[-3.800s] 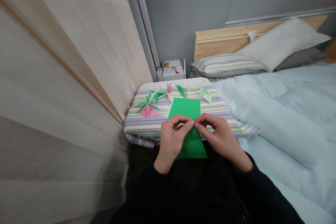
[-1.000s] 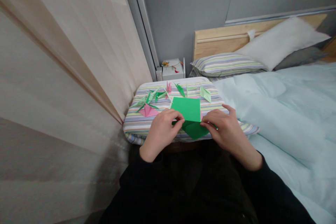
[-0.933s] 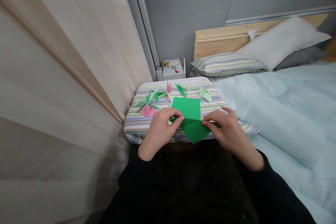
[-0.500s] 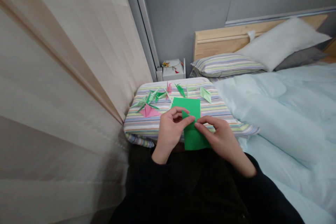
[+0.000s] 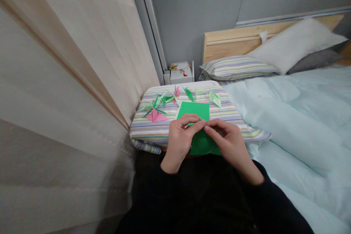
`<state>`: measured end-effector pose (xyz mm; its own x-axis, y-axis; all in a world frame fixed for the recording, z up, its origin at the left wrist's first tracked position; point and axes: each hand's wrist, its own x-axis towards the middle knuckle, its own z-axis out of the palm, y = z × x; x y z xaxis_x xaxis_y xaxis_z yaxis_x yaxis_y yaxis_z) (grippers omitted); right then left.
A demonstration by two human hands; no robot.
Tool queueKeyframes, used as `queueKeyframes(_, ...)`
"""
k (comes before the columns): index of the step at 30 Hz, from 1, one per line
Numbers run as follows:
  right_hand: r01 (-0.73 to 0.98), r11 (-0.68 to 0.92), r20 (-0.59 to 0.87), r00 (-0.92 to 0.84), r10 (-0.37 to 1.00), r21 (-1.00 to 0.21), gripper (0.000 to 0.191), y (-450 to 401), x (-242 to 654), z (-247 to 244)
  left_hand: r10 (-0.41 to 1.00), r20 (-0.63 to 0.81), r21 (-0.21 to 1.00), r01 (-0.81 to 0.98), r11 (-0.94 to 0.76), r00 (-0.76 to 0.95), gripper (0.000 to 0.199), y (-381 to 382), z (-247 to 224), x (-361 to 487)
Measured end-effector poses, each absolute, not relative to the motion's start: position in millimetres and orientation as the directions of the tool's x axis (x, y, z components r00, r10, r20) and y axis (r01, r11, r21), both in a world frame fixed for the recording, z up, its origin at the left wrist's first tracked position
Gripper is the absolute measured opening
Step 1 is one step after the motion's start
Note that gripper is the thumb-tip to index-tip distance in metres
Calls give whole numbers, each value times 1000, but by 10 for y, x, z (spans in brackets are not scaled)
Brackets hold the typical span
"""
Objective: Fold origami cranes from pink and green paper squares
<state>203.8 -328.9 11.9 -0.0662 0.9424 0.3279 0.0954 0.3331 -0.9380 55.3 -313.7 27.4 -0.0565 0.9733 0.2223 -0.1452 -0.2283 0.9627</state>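
Both hands work at one sheet of green origami paper (image 5: 200,111): the left hand (image 5: 179,137) and the right hand (image 5: 229,140) are closed in a fine pinch, and their fingertips (image 5: 204,124) meet on a small fold at the middle of the sheet. The sheet lies on a striped cushion (image 5: 227,117), among folded paper cranes (image 5: 156,100). Behind stands a small white box (image 5: 181,75) with colourful bits on top; its inside cannot be seen.

Home bedroom, with bed (image 5: 307,124) and pillows (image 5: 237,68)
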Motion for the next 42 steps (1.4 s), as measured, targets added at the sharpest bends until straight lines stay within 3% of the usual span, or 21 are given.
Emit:
queueKeyframes(7,98,320,318,-35,948,-942,16,-3284,2025,117,966,241,953,-168,-253,-92,8,-3121,229,558)
queueKeyframes(17,41,313,314,2,950,-949,15,-3261,2005,136,976,216,960,-181,-216,-16,10,-3184,231,596)
queueKeyframes(31,162,364,375,39,926,-917,13,-3298,2015,187,983,184,968,-173,-182,0,14,-3258,330,616)
queueKeyframes(42,149,356,366,44,930,-922,12,-3324,1980,217,998,55,917,-394,-60,-24,16,-3227,254,660)
